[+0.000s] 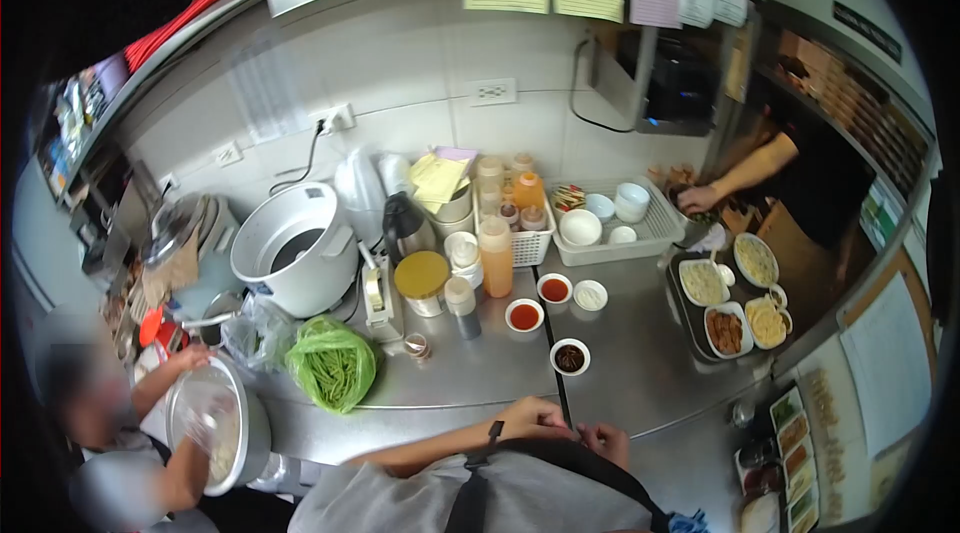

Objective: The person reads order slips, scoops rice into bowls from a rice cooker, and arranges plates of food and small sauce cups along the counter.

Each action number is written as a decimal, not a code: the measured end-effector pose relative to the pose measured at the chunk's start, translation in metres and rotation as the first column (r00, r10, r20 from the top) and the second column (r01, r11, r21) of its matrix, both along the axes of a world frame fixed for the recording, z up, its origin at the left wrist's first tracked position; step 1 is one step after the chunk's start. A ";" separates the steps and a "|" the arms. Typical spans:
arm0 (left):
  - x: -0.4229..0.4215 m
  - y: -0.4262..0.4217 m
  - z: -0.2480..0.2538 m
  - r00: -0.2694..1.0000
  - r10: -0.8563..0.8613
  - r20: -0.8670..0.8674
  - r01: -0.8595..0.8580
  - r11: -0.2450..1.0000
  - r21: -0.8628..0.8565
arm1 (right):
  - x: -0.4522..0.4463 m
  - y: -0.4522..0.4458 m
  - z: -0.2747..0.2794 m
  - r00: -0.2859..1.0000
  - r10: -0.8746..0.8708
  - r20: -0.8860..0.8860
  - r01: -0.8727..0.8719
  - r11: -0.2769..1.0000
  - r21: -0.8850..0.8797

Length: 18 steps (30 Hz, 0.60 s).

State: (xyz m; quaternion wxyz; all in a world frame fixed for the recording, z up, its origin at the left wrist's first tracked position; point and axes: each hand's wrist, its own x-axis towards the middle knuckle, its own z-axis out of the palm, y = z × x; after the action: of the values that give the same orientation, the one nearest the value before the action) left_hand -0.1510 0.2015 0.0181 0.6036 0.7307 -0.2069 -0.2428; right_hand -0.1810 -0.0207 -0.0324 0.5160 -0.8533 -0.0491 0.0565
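Note:
My left hand point(535, 419) is at the front edge of the steel counter point(500, 373), its fingers curled together. Just to its right is my right hand point(605, 443), closed as well, with a small gap between the two. Whatever either hand may hold is hidden. The nearest dish is a small white bowl of dark sauce point(570, 358). Behind it sit two bowls of red sauce, one on the left point(524, 315) and one farther back point(554, 289). Beside them is a bowl with white contents point(590, 295).
A green bag of green beans point(334, 365), a tape dispenser point(380, 305), squeeze bottles point(495, 258) and a large white pot point(295, 248) line the counter. Right is a tray of filled dishes point(690, 328). A co-worker reaches into a white tub point(262, 438); another person's arm point(745, 168) extends at right.

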 end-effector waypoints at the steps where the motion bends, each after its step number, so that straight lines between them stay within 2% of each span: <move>1: -0.007 -0.005 -0.006 0.996 0.046 -0.076 -0.053 0.995 -0.087 | 0.004 0.005 0.012 0.999 -0.014 -0.034 0.015 1.000 0.024; 3: -0.019 -0.015 -0.015 0.960 0.136 -0.247 -0.195 0.951 -0.238 | 0.010 0.013 0.009 1.000 -0.001 0.016 -0.002 0.988 0.156; 4: -0.015 -0.020 -0.027 0.980 0.148 -0.135 -0.177 0.956 -0.234 | 0.011 0.017 0.005 0.999 0.009 0.040 -0.017 0.976 0.219; 7: -0.005 -0.018 0.004 0.987 0.136 -0.084 -0.139 0.990 -0.029 | 0.008 0.017 -0.007 0.992 0.033 0.123 -0.048 0.992 0.115; 8: 0.001 -0.019 -0.013 0.990 0.131 -0.060 -0.133 0.990 -0.043 | 0.007 0.013 -0.010 0.989 0.054 0.134 -0.068 0.993 0.098; 11: 0.004 -0.028 -0.034 0.972 0.130 0.197 -0.113 0.989 -0.091 | 0.005 0.003 -0.008 0.979 0.093 0.179 -0.102 0.994 0.042; 14: 0.003 -0.036 -0.028 0.974 0.061 0.219 -0.045 0.996 -0.079 | -0.001 -0.003 0.002 0.979 0.047 0.198 -0.053 0.998 0.025; 18: 0.002 -0.038 -0.031 0.983 0.116 0.139 -0.123 0.991 0.047 | -0.010 -0.004 0.010 0.988 -0.038 0.148 0.026 0.996 0.082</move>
State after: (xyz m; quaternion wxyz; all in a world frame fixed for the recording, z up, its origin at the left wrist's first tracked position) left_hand -0.1494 0.1639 -0.0133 0.5810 0.7732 -0.1965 -0.1613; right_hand -0.1908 -0.0246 -0.0224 0.5453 -0.8346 -0.0761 -0.0177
